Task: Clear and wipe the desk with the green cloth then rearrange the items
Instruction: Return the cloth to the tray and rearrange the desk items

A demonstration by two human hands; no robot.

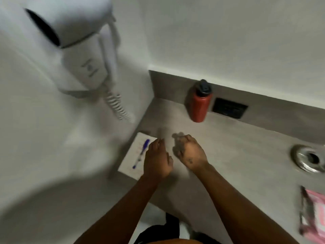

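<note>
Two empty hands, left hand (156, 160) and right hand (190, 152), fingers loosely apart; pen (140, 154) points away along notepad (131, 155).

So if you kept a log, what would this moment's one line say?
left hand: empty, over notepad edge | right hand: empty, above desk | pen: on notepad | red bottle: upright by wall | green cloth: not in view

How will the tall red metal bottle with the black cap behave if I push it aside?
The tall red metal bottle with the black cap stands upright and narrow, so a push near the cap would probably tip it. Its round body would likely roll once down on the grey desk. Weight is unclear, since the contents are hidden.
</note>
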